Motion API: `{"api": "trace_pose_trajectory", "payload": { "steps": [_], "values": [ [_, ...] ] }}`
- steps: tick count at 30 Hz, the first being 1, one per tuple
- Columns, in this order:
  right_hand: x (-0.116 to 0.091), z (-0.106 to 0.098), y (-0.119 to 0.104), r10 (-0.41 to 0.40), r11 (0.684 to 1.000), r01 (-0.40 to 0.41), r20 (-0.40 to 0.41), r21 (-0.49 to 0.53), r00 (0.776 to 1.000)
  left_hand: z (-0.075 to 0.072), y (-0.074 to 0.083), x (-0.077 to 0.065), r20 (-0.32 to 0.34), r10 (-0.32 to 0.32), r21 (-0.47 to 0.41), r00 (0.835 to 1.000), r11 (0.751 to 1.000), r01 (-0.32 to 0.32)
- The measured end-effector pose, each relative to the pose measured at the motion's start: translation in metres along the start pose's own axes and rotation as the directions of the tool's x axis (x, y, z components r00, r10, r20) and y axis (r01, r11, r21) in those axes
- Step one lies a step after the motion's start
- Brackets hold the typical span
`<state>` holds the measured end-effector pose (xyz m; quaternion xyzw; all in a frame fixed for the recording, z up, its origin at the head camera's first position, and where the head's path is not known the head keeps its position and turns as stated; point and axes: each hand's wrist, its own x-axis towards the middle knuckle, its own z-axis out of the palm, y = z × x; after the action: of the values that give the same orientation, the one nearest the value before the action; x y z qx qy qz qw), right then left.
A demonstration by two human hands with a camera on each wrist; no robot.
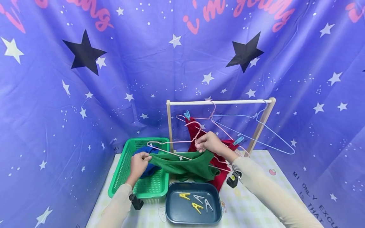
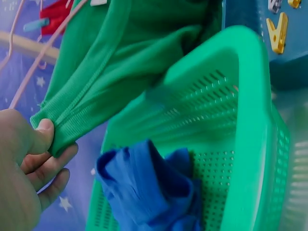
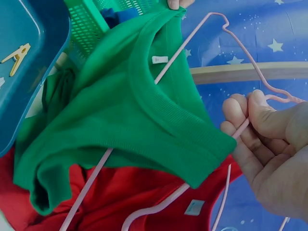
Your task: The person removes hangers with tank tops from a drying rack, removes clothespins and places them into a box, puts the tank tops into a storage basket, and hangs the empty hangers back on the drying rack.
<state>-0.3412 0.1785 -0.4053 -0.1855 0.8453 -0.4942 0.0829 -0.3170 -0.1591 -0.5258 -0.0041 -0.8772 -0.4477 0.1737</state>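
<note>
A green tank top [image 1: 182, 167] is stretched between the two hands. My left hand [image 1: 139, 166] pinches one shoulder strap between thumb and fingers, as the left wrist view shows. With thumb and fingers, my right hand [image 1: 211, 142] grips a pink hanger [image 3: 250, 60] close to the base of its hook. The hanger's right end passes through the other strap, while its left end sticks out above the strap in my left hand. Behind, a red garment [image 1: 194, 129] hangs from another pink hanger, with a blue clothespin [image 1: 239, 141] at each shoulder.
A rack with a white rail [image 1: 236, 102] also carries a blue hanger [image 1: 278, 136]. On the left stands a green basket [image 1: 114, 183] holding a blue garment [image 2: 144, 187]. A dark blue tray [image 1: 194, 218] with yellow and grey clothespins lies in front.
</note>
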Motion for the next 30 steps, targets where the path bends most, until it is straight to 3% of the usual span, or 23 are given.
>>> {"api": "trace_pose_trajectory", "payload": {
  "steps": [6, 13, 19, 25, 28, 30],
  "values": [
    [0.007, 0.009, -0.014, 0.023, 0.998, -0.022, 0.008, -0.057, 1.0, 0.003, 0.021, -0.007, -0.019, 0.034, 0.007, 0.999, 0.999, -0.034],
    [0.015, 0.02, -0.028, 0.078, 0.992, -0.076, 0.02, -0.097, 0.997, 0.013, 0.036, -0.019, -0.07, 0.118, 0.008, 0.991, 0.993, -0.118],
    [0.022, 0.03, -0.035, 0.112, 0.99, -0.109, 0.035, -0.087, 0.993, 0.02, 0.055, -0.031, -0.003, 0.242, 0.008, 0.97, 0.97, -0.242],
    [0.029, 0.041, -0.038, 0.165, 0.983, -0.163, 0.021, -0.078, 0.986, 0.03, 0.083, -0.039, 0.058, 0.405, 0.045, 0.912, 0.912, -0.408],
    [0.033, 0.045, -0.039, 0.174, 0.983, -0.173, 0.018, -0.054, 0.985, 0.036, 0.095, -0.044, 0.085, 0.478, 0.031, 0.874, 0.876, -0.482],
    [0.035, 0.046, -0.039, 0.178, 0.984, -0.177, 0.017, -0.03, 0.984, 0.04, 0.102, -0.046, 0.104, 0.534, 0.033, 0.839, 0.841, -0.54]
  ]
}}
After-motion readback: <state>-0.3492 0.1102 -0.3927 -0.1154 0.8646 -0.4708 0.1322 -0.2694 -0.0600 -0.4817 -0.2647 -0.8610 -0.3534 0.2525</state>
